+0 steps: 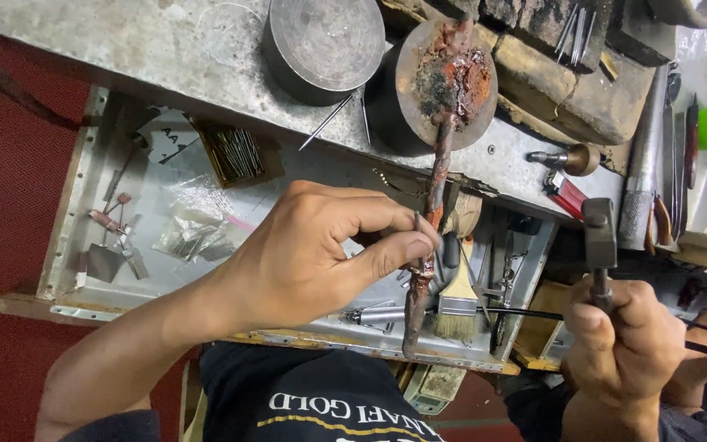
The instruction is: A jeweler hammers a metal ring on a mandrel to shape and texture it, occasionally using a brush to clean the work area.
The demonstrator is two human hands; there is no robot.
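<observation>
In the head view, the left hand (pixel 321 254) pinches a thin metal pin (pixel 416 221) between thumb and first finger, and the pin stands almost straight up. Its low end sits on a long rusty-red stick (pixel 429 237), near the stick's middle. The stick runs up and down the picture — its far end lies on a round metal block (pixel 445 82) caked with dark red stuff, and its near end points back at the person's body, over the open metal drawer (pixel 288 176). The right hand (pixel 619 327) is closed tight around the handle of a small hammer (pixel 600 233). The hammer head is held up, off to the right of the pin and well apart from it, at about the same height. So the pin is to the left of the hammer, and the left hand is the one right at it. A flat brush (pixel 457 303) lies in the drawer just beside the stick. A round tin (pixel 325 45) sits on the bench behind.
</observation>
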